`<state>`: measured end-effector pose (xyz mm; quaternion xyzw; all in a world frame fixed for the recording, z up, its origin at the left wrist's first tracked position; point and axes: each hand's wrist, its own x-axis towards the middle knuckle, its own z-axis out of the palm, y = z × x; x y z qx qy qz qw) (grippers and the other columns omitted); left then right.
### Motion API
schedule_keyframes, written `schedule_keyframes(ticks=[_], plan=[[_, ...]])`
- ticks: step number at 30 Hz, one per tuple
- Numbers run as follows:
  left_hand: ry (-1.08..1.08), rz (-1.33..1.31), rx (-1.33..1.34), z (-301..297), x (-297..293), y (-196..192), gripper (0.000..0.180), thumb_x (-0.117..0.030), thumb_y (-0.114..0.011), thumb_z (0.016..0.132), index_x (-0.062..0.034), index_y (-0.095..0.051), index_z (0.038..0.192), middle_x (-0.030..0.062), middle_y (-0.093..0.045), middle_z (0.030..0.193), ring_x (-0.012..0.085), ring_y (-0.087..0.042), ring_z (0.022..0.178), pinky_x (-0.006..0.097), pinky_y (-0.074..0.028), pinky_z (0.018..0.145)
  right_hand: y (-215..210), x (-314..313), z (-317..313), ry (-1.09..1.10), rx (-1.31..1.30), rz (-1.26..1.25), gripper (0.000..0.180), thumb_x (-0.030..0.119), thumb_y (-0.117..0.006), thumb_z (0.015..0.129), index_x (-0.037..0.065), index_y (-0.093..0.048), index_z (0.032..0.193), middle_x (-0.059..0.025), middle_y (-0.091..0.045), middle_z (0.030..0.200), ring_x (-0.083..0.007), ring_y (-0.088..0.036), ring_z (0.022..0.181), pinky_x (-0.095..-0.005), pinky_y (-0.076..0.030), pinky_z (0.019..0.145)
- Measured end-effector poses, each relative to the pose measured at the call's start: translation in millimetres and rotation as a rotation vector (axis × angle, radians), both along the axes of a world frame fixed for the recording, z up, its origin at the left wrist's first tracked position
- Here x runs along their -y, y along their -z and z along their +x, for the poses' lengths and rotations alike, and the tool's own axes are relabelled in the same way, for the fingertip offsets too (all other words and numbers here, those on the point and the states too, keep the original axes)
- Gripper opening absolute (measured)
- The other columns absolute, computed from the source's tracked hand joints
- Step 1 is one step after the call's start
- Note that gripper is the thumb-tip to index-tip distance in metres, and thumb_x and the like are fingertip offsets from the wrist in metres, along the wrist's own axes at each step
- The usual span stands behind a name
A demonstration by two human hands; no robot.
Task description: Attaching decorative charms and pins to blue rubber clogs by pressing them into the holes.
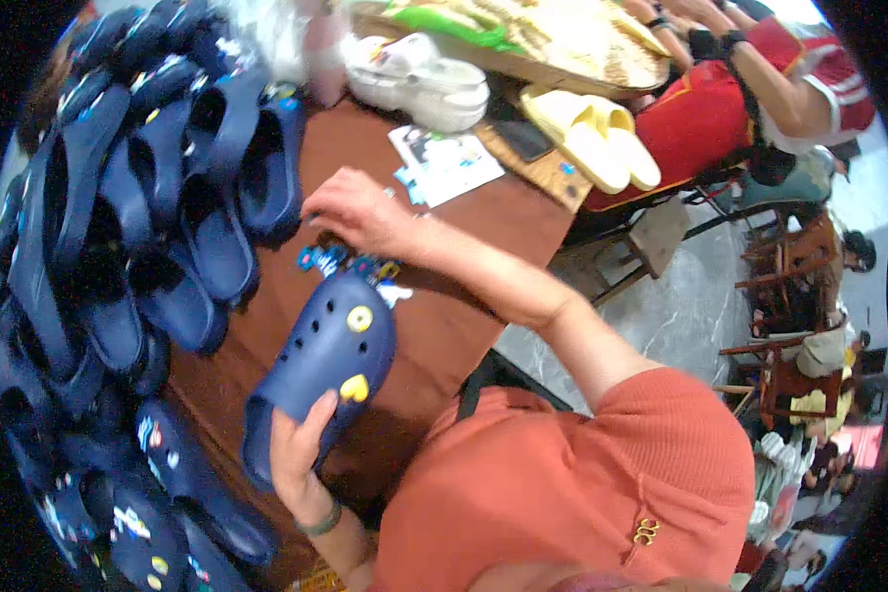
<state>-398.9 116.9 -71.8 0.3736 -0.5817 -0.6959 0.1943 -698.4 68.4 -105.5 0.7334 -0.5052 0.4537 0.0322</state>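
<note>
A navy blue foam clog (326,340) lies tilted on the brown cloth in front of me. My left hand (302,444) grips it near the heel opening, thumb on its upper side. A yellow heart charm (353,388) and a round yellow-and-white charm (360,319) sit on the clog's upper. My right hand (360,215) hovers beyond the toe with curled fingers, just above a small pile of colourful shoe charms (326,259). Its fingertips are partly hidden, so whatever they pinch does not show.
Many navy clogs (183,207) are heaped along the left side. White clogs (419,84), a printed sheet (449,163), a dark phone-like slab (525,140) and pale yellow slides (592,133) stand at the table's far side. Another person in red (696,128) works at the upper right.
</note>
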Motion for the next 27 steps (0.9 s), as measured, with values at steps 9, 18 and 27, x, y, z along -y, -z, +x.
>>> schedule_keyframes(ticks=[9,18,27], plan=[[0.067,-0.283,-0.014,2.3,7.1,15.0,0.037,-0.013,-0.067,0.084,0.0012,-0.057,0.117,0.0073,-0.062,0.111,0.0187,-0.059,0.101,0.032,-0.043,0.093,-37.8,-70.0,12.9,0.052,0.14,0.181,0.021,0.001,-0.069,0.077,0.003,-0.065,0.098,-0.0106,-0.064,0.098,-0.0273,-0.06,0.092,-0.0353,-0.048,0.079],[0.093,-0.253,-0.04,0.4,9.0,12.0,0.042,-0.027,-0.059,0.089,0.0034,-0.056,0.117,0.0224,-0.061,0.113,0.0352,-0.058,0.106,0.039,-0.043,0.094,-8.8,-132.7,42.2,0.248,0.401,0.34,0.021,-0.006,-0.067,0.079,-0.002,-0.064,0.099,-0.0106,-0.065,0.097,-0.0192,-0.062,0.091,-0.0286,-0.049,0.079],[-0.061,0.035,-0.03,-0.3,21.8,31.6,0.071,-0.054,-0.026,0.099,0.0075,-0.056,0.118,0.0152,-0.06,0.117,0.0214,-0.058,0.109,0.032,-0.04,0.1,-45.8,-86.6,67.1,0.008,0.132,0.257,0.021,0.002,-0.073,0.073,0.004,-0.065,0.093,-0.0092,-0.064,0.095,-0.0258,-0.062,0.09,-0.0337,-0.05,0.079]])
